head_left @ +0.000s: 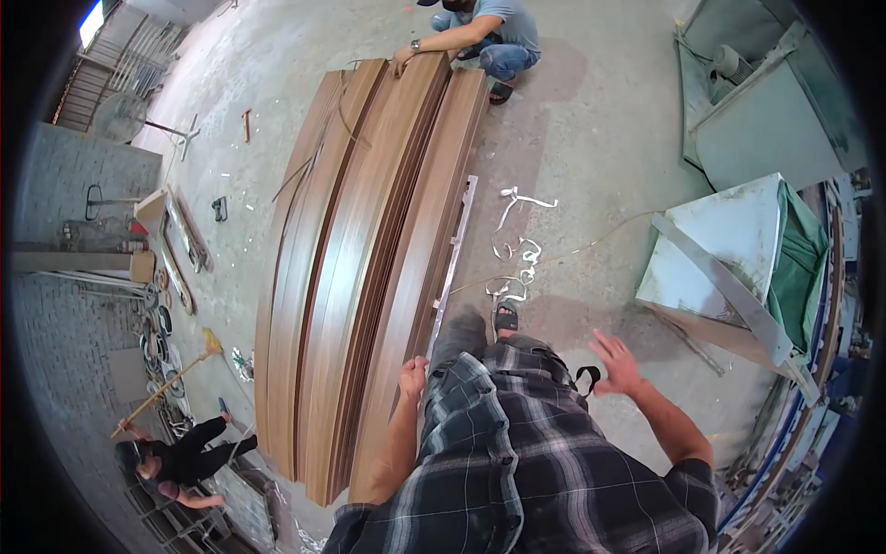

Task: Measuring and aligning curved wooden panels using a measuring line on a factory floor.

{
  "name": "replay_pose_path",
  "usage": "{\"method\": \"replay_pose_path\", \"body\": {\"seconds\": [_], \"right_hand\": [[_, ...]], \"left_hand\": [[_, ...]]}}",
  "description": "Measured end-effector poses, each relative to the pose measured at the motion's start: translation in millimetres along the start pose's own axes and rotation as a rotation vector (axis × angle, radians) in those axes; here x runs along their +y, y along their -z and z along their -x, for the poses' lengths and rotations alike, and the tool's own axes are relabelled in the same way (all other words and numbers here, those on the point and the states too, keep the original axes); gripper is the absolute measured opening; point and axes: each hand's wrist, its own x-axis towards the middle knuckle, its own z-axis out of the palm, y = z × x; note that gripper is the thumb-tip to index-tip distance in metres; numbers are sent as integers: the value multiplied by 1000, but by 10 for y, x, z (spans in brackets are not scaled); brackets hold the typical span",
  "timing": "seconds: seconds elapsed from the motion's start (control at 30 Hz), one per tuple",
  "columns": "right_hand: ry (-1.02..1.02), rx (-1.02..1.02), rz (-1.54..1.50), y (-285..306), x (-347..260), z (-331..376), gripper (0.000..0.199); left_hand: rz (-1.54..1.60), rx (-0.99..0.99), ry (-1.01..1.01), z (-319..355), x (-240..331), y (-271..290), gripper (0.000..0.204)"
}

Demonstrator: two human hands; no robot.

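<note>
Stacked brown wood-grain planks [343, 277] are lying lengthwise in front of the person and to the left. The left hand [413, 379] is hanging by their right edge, its fingers curled in; whether they are gripping anything, I cannot tell. The right hand [622, 366] is hovering well apart over the concrete floor [591, 175], fingers spread wide and holding nothing. A crouching co-worker [510, 32] is resting a hand [401, 63] on the planks' far end.

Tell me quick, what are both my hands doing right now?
Left hand: closed, beside the brown panels; can't tell if it holds anything.
Right hand: open, holding nothing.
</note>
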Motion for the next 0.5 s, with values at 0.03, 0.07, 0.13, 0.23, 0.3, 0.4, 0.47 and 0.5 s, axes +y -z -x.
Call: {"method": "replay_pose_path", "body": {"seconds": [0.03,0.07,0.13,0.23,0.3,0.4,0.47,0.5], "right_hand": [[-236,-31,63,-136,239,-47,78],[-202,0,72,-261,481,-96,78],[-788,-450,125,-532,881,-259,65],[-949,19,-307,-1008,1004,-670,51],[-1185,164,-864,-1177,939,-1095,40],[-726,208,-689,-1002,956,-1621,36],[-869,217,-525,-660,1111,-1860,33],[-928,219,-508,-455,1212,-1929,35]], "left_hand": [[81,6,-70,-64,88,-80,24],[133,8,-69,-130,168,-148,24],[118,21,-144,-293,330,-252,24],[18,-15,-133,-548,576,-317,25],[-21,-68,-115,-791,775,-396,26],[-326,-178,-75,-1217,1087,-587,34],[-341,-157,-103,-1565,1404,-839,34],[-443,-184,-43,-1686,1570,-944,34]]}}
